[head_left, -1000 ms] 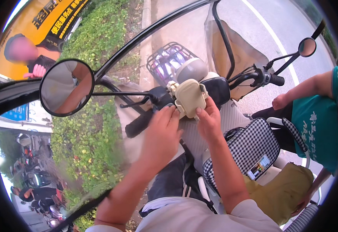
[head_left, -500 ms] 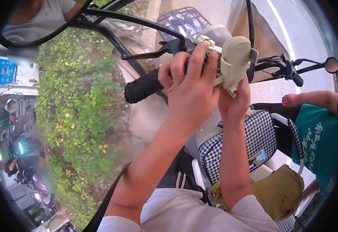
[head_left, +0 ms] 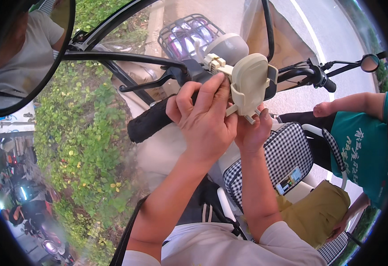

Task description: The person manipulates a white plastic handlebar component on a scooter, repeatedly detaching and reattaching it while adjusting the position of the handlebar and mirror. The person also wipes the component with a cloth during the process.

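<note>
A cream phone holder (head_left: 250, 82) stands at the left side of a vehicle's handlebar, tilted, with no phone in it. Its ribbed clamp part (head_left: 214, 63) lies beside the bar. My left hand (head_left: 207, 122) is closed over the bar just inboard of the fuzzy black handle grip (head_left: 152, 120), its index finger and thumb against the holder's mount. From below, my right hand (head_left: 254, 135) curls at the holder's lower end, its thumb by the small feet there; its other fingers are mostly hidden. A black brake lever (head_left: 152, 84) juts out ahead of my left fingers.
A large mirror (head_left: 21, 62) fills the upper left. Beyond the bar are a wire basket (head_left: 187, 37) and a rounded grey housing (head_left: 229, 48). A checkered seat backrest (head_left: 269, 164) and a person in a green shirt (head_left: 358, 146) are at right; leafy plants (head_left: 83, 155) grow at left.
My view has shifted, so the handlebar, holder and hands sit lower and further left, and more of the mirror shows. Both hands stay at the holder with nearly the same hold.
</note>
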A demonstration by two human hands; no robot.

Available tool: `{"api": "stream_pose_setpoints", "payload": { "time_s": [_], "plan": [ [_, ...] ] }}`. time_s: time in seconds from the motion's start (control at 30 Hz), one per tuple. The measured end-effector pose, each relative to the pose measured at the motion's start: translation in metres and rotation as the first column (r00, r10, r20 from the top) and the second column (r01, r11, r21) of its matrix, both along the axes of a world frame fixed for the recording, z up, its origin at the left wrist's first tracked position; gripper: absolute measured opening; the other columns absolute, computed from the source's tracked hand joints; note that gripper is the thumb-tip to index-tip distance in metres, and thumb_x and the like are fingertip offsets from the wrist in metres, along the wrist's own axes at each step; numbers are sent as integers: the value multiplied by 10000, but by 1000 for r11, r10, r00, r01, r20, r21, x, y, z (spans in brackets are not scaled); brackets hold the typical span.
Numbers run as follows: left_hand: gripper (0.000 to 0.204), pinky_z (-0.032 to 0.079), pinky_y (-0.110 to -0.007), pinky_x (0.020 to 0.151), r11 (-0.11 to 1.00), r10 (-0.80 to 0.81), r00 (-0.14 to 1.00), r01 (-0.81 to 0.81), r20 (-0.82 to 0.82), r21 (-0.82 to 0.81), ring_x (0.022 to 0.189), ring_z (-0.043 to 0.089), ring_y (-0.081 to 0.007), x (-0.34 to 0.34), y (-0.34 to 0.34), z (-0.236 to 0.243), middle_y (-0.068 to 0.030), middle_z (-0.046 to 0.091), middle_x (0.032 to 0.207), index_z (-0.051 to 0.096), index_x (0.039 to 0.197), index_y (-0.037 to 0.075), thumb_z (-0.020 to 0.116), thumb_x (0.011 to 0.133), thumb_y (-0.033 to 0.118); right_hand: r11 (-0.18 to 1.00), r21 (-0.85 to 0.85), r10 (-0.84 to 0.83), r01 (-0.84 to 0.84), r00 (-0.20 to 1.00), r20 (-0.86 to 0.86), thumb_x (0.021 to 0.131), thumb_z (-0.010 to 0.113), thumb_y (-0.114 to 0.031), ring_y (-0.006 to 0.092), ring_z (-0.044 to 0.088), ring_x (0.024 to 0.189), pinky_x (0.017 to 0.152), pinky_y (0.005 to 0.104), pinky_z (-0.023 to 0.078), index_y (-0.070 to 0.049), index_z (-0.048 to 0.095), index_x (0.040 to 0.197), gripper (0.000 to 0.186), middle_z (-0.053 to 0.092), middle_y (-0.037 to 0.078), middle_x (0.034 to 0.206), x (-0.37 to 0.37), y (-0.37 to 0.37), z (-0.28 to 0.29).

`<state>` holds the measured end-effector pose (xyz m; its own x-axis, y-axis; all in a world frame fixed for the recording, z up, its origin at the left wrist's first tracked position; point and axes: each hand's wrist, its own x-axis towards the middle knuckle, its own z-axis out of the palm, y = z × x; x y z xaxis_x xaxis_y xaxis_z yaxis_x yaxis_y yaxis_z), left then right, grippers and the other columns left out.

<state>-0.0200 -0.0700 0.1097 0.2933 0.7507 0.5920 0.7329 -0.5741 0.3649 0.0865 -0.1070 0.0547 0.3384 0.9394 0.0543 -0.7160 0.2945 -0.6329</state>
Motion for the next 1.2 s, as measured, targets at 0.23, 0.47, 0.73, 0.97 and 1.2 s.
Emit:
{"api": "stream_pose_setpoints", "payload": {
  "time_s": [0.23,0.47,0.73,0.97,1.2],
  "plan": [
    [383,261,-400,929,1000,-19,1000,19,11,22,1072,482,-199,-2,1,-2,71,624,1147,711,1014,86,693,643,180,1000,14,4,-3,999,-39,810,647,-564,269,521,1231,1050,410,425,20,327,1418,901,497,150,1342,-4,7,3],
    [322,262,-405,941,997,-32,999,32,-2,76,1093,487,-207,-3,0,-7,61,632,1149,708,928,103,686,621,195,998,14,54,-53,997,-62,776,696,-544,260,548,1196,1022,401,452,14,339,1407,914,518,150,1308,-1,12,8],
    [534,286,-404,956,993,-94,996,94,-3,67,1089,497,-250,-10,3,-6,-65,643,1171,644,1186,21,613,672,158,999,42,6,1,988,-157,675,845,-493,255,428,1331,1097,427,355,6,286,1458,1084,426,129,1420,-9,3,5],
    [642,281,-427,972,993,-111,992,113,-60,28,1088,492,-276,-12,3,-5,-143,584,1164,511,1288,-58,596,689,154,996,91,39,-26,988,-147,703,848,-399,215,485,1263,1054,377,392,-1,310,1452,1004,485,103,1354,-6,4,-16],
    [445,304,-408,929,989,-132,991,132,-3,66,1017,467,-282,-10,5,-10,-149,553,1137,556,1117,-5,598,692,122,994,75,90,-79,983,-158,707,838,-380,199,505,1234,1035,359,407,14,338,1432,965,505,100,1330,1,9,-8]
  ]
}}
